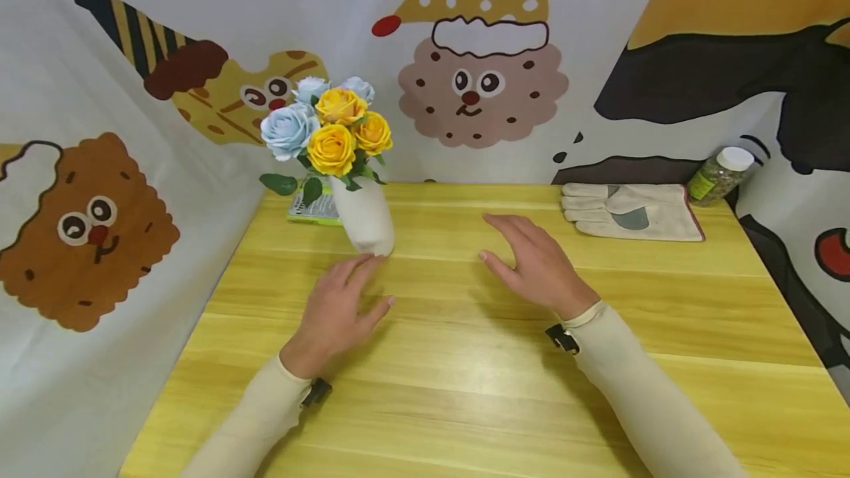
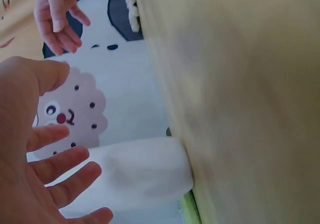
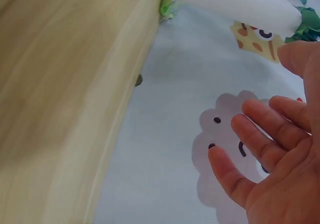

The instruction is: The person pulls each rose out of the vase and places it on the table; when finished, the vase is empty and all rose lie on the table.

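Note:
In the head view a white vase [image 1: 364, 214] stands upright at the back left of the wooden table, filled with yellow roses [image 1: 332, 149] and pale blue roses [image 1: 289, 130]. My left hand [image 1: 335, 313] hovers just in front of the vase's base, fingers spread and nothing in them. Whether a fingertip touches the vase, I cannot tell. The left wrist view shows the vase [image 2: 145, 171] behind those fingers. Over the middle of the table, to the right of the vase, my right hand [image 1: 534, 260] is held with loosely extended fingers, and it too holds nothing.
Behind the vase lies a green and grey packet [image 1: 315, 206]. Off-white work gloves [image 1: 634, 211] lie flat at the back right, beside a white-capped jar [image 1: 720, 177]. A cartoon-printed cloth [image 1: 465, 161] hangs along the back and sides of the wooden table [image 1: 451, 419].

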### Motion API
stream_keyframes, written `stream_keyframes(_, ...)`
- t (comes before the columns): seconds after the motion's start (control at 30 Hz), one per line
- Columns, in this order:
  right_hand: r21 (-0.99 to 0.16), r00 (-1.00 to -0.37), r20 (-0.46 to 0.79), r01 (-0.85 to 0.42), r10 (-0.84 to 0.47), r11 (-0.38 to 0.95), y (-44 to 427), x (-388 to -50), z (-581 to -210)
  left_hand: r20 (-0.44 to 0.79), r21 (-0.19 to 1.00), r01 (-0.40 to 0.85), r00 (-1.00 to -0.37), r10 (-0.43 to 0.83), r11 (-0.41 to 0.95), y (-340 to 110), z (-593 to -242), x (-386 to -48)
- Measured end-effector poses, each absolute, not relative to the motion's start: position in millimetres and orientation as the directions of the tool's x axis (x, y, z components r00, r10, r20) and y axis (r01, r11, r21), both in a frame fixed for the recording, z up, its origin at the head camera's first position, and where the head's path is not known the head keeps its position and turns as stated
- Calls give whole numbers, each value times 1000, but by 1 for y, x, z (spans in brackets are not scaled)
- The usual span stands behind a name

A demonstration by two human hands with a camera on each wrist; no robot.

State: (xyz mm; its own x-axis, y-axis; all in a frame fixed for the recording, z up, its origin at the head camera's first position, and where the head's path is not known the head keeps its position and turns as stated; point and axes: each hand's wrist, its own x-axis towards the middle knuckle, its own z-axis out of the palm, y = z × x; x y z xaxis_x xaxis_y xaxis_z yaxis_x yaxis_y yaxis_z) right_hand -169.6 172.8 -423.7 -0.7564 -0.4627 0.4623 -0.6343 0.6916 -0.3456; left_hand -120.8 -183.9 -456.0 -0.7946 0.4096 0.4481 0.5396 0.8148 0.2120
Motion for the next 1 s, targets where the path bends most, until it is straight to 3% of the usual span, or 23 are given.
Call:
stream_keyframes(0.27, -434, -748, 490, -654, -447, 619, 149, -186, -400, 519, 354, 508, -805, 287, 785, -196, -443, -136)
stream_keyframes(0.5, -458, -702, 557, -705, -443, 541, 122, -198, -388, 564, 452, 478, -807, 174, 753, -207, -442, -150)
stream_keyframes(0.7, -528, -691, 599, -721, -405, 449, 97, -211, -378, 504, 608, 403, -862, 61, 684, -212, -439, -159)
stream_keyframes(1.0, -642, -746, 564, -666, -354, 381, 51, -228, -367, 418, 770, 337, -908, -29, 542, -205, -431, -177)
